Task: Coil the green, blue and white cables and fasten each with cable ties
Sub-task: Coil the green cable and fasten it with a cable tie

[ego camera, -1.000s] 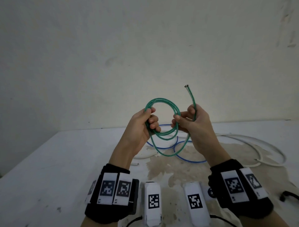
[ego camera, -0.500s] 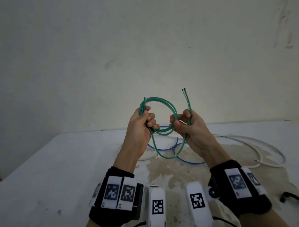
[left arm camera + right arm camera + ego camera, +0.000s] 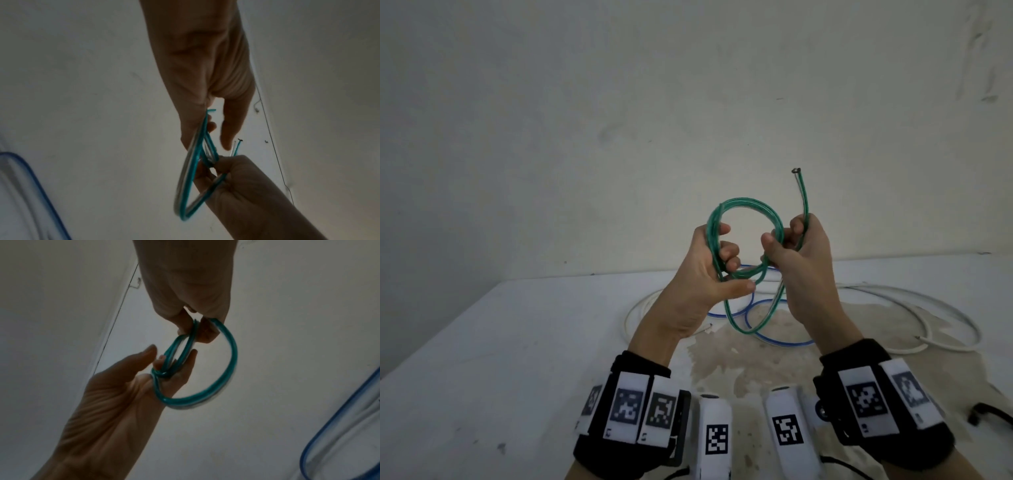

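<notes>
I have the green cable (image 3: 743, 205) up above the surface (image 3: 482, 342), its coil held between both hands. My left hand (image 3: 702, 270) has its grip curled round the stacked loops at 9 o'clock; my right hand (image 3: 801, 253) pinches the strand at 3 o'clock. The free tail (image 3: 803, 192) runs toward 12 from the right grip, so I judge the right hand nearer to lay it in.

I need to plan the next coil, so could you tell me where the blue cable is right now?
In the head view the blue cable lies loose on the table, centre, below the two hands, with the white cable around it.
</notes>
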